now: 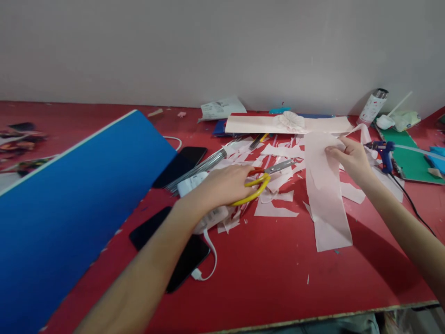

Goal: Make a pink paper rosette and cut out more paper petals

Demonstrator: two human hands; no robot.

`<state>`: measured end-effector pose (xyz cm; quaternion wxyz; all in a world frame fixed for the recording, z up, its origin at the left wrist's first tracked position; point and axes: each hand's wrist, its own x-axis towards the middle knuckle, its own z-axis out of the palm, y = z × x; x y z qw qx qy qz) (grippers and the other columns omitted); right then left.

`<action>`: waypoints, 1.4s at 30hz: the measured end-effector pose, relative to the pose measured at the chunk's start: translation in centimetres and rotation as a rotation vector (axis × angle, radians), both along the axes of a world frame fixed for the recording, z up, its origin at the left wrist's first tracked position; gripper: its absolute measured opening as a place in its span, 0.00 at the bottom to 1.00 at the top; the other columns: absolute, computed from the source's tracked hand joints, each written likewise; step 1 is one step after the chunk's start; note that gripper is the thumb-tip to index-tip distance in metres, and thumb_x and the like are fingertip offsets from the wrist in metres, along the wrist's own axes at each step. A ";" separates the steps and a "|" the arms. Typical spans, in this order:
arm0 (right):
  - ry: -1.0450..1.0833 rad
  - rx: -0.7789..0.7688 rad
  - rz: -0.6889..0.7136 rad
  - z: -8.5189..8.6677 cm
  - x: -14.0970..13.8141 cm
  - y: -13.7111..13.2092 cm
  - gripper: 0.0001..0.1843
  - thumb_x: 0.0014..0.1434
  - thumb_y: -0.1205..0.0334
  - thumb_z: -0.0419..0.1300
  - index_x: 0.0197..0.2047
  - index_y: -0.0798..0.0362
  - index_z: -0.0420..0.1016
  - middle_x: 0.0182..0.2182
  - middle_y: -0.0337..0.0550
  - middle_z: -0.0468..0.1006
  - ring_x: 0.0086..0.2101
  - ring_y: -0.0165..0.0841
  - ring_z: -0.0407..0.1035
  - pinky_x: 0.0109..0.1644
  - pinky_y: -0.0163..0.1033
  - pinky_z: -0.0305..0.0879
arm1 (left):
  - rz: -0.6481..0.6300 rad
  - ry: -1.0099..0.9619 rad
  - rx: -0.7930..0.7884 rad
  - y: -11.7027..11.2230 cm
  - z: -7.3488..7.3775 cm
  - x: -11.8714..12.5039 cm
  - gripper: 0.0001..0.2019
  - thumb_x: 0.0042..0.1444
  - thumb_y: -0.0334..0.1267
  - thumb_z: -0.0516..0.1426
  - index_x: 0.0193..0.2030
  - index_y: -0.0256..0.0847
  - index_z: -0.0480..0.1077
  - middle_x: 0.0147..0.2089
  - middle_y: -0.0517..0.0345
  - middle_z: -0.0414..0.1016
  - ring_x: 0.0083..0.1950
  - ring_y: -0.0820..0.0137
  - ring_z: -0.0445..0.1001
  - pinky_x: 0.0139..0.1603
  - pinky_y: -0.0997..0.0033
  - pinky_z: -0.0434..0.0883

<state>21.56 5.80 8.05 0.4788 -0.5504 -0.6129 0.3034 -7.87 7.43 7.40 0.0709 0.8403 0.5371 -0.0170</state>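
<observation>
Across the red desk (243,278), we've got a proper craft mess. Biggest thing on it is the blue board (86,199), angled over our left side. Then there's a long pale paper strip (327,204) running down toward us, right of centre; our right hand (352,160) has its right edge near the top pinched between thumb and fingers. Our left hand (222,185) is over the scissors (267,177), fingers hidden, so we can't tell how closed that grip is. Smallest: paper scraps (274,211) between both hands.
</observation>
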 end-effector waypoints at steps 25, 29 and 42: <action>0.029 0.058 0.030 0.8 1.1 0.1 0.03 0.51 0.62 0.58 0.28 0.51 0.69 0.26 0.40 0.71 0.30 0.33 0.68 0.32 0.39 0.63 | -0.146 0.057 -0.229 -1.1 1.7 2.1 0.26 0.54 0.54 0.48 0.51 0.37 0.69 0.51 0.42 0.73 0.50 0.54 0.71 0.48 0.59 0.67; -0.022 0.088 0.008 0.9 0.8 0.2 0.03 0.51 0.63 0.58 0.27 0.51 0.69 0.26 0.39 0.71 0.30 0.32 0.67 0.32 0.38 0.63 | -0.128 0.048 -0.256 -0.9 2.1 0.8 0.27 0.55 0.50 0.49 0.58 0.38 0.65 0.59 0.43 0.69 0.56 0.56 0.68 0.54 0.59 0.64; 0.032 0.055 0.009 0.8 0.4 0.8 0.03 0.51 0.63 0.59 0.28 0.52 0.69 0.23 0.35 0.67 0.25 0.28 0.64 0.27 0.35 0.60 | -0.198 -0.053 -0.368 -1.9 1.3 3.4 0.25 0.52 0.51 0.51 0.53 0.41 0.67 0.53 0.48 0.73 0.49 0.60 0.71 0.47 0.64 0.68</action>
